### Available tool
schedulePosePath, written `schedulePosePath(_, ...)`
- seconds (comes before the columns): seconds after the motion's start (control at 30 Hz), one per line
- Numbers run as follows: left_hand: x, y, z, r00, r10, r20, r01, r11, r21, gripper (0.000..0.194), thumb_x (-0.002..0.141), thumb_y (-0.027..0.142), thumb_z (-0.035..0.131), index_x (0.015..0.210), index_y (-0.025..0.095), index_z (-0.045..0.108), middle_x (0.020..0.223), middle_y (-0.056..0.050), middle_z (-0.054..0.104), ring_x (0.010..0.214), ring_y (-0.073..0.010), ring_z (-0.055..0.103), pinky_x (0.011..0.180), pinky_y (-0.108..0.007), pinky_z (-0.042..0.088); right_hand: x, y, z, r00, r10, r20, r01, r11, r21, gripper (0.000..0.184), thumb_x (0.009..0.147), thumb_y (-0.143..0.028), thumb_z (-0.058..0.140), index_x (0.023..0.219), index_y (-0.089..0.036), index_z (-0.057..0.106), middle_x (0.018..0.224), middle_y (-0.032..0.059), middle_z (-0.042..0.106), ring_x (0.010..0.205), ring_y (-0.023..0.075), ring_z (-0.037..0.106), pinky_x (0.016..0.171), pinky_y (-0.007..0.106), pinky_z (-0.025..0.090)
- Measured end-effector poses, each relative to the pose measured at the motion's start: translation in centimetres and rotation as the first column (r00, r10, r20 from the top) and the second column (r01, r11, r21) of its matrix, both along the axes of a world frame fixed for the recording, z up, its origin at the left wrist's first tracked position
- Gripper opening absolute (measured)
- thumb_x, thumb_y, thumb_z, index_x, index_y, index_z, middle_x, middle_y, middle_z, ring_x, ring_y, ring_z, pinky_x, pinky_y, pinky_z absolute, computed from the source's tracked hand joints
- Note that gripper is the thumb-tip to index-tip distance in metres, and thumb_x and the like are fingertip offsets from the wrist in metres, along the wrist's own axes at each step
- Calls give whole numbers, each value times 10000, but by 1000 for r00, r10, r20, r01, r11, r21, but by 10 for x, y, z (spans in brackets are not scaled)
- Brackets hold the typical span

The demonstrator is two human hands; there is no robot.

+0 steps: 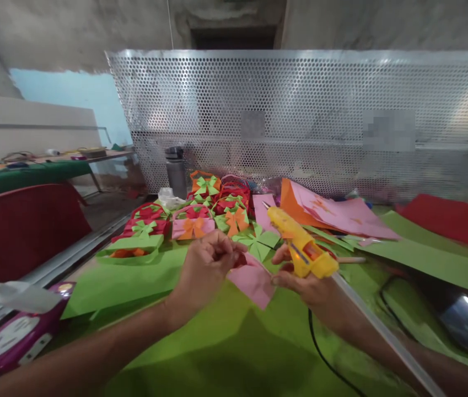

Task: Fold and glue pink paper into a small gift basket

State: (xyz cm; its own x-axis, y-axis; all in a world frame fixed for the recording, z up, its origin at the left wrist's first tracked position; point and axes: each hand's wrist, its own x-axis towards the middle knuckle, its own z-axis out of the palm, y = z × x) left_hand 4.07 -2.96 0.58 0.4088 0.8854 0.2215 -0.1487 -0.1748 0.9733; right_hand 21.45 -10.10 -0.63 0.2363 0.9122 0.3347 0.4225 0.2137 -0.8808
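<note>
My left hand (204, 270) has its fingertips pinched on the upper left of a small folded pink paper piece (254, 281). At the paper's right edge, the thumb and a finger of my right hand (316, 298) touch it. That same hand also holds a yellow glue gun (302, 245), its nozzle pointing up and left, away from the paper. A long translucent glue stick (386, 328) runs out of the gun's back over my right forearm. The gun's handle is mostly hidden. Just behind the pink piece lies a green paper bow (258, 241).
Several small paper bags with bows (192, 227) stand behind my left hand, near a grey bottle (176, 173). Paper sheets (333, 207) lie at the right, beside a black cable (324, 353) and a dark glossy object (465, 314). A purple box (19, 333) sits left. A perforated metal panel (300, 110) closes the back.
</note>
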Motion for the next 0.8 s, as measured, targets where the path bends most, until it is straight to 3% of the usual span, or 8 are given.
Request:
schedulePosePath(0.1,4,-1,-2,1000,-7,-12,7,1000,-19,178,668,147,618,611,165,450,788,-46,686,671,-131,638,623,-257,511,-7,-1,-10,1000,-31,-3,31,999,10,231,608,-285,694,774,-204,555,705,-29,594,595,141,555,543,267,469)
schedulePosePath(0.23,7,-2,-8,999,-36,10,37,999,-4,190,683,132,608,627,172,431,778,-39,676,796,-154,644,692,-260,503,-10,2,-16,999,-42,15,41,998,53,105,649,-219,622,702,-206,532,721,-16,616,667,152,592,591,259,476)
schedulePosePath(0.5,-1,-4,-10,979,-133,-153,158,972,171,124,782,258,595,783,156,525,998,-104,646,997,-203,588,783,-288,493,-12,-3,4,999,15,49,-16,1000,22,51,696,-198,556,650,-217,546,679,4,594,634,153,581,566,236,481)
schedulePosePath(0.67,-1,-1,-16,975,-81,-207,132,959,249,64,741,170,622,739,148,562,1015,-99,630,1028,-197,571,781,-267,499,-12,0,1,1000,22,8,-22,1000,4,35,703,-239,556,677,-218,562,692,7,583,619,149,572,549,235,477)
schedulePosePath(0.8,-1,2,-15,961,8,-276,112,903,416,61,749,113,583,697,140,602,890,-71,666,945,-173,602,762,-250,491,-10,3,1,999,44,8,-44,998,-40,88,691,-290,571,690,-204,554,696,8,590,653,164,579,585,262,480)
